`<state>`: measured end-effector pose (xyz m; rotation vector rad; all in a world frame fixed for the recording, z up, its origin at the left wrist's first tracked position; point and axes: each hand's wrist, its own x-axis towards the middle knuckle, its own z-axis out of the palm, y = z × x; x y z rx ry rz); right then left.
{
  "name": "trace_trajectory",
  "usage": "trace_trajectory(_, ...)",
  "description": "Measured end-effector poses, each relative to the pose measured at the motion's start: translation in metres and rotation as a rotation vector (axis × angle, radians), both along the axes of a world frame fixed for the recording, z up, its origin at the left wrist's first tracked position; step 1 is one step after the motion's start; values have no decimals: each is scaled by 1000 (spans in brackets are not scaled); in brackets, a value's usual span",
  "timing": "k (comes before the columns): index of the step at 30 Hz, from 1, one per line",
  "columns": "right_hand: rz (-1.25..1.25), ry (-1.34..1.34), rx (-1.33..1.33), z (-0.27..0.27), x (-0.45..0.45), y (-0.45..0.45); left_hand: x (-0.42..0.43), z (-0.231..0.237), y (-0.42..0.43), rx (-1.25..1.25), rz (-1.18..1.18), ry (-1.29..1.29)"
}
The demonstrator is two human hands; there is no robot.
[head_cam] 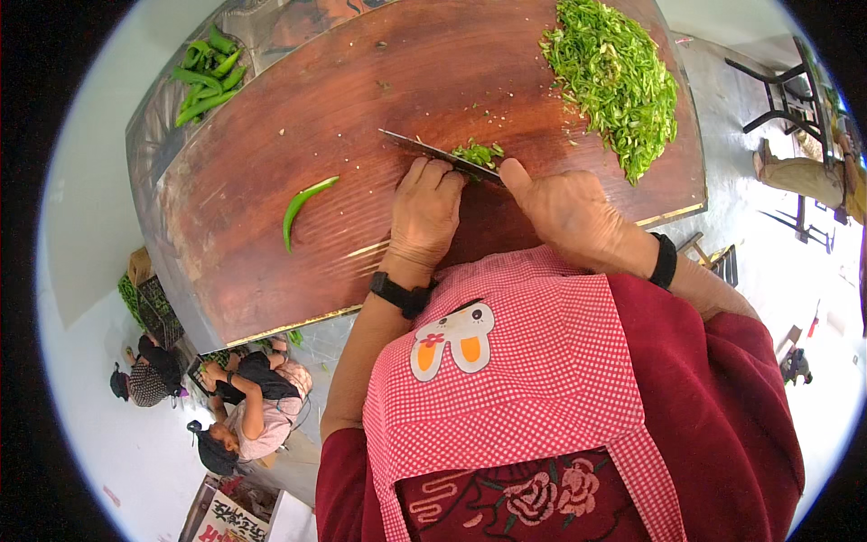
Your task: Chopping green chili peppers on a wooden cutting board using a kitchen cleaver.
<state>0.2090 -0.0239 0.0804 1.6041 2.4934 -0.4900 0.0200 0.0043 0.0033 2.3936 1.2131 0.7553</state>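
My right hand [576, 210] is closed around the handle of a kitchen knife [420, 144], and the handle itself is hidden in my grip. Its blade slants across the wooden tabletop [420, 81]. My left hand [428, 203] rests just on the near side of the blade, fingers curled down against it. Whatever lies under those fingers is hidden. A small heap of sliced green pepper [478, 153] sits beyond the blade. Left of my left hand lies a single curved green chili pepper [303, 203].
A large pile of sliced green peppers [613, 81] covers the tabletop's far right. Several whole green peppers [206, 80] lie at the far left corner. Beyond the left edge, a person [254, 413] sits low beside crates [159, 308]. Dark metal furniture frames [779, 88] stand at right.
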Motion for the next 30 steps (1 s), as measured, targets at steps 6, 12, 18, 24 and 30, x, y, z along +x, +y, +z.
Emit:
trace_trajectory(6, 120, -2, -16, -2, -4, 8, 1, -1, -2, 46, 21, -6)
trace_trajectory(12, -66, 155, 129, -23, 6, 3, -1, -5, -3, -28, 5, -50)
trace_trajectory(18, -20, 92, 23, -5, 7, -4, 0, -4, -2, -7, 13, -14)
trace_trajectory(24, 47, -102, -56, 4, -7, -1, -1, -3, -2, -20, 23, -24)
trace_trajectory(30, 54, -8, -19, -8, -6, 4, -3, -1, -3, -6, 15, -7)
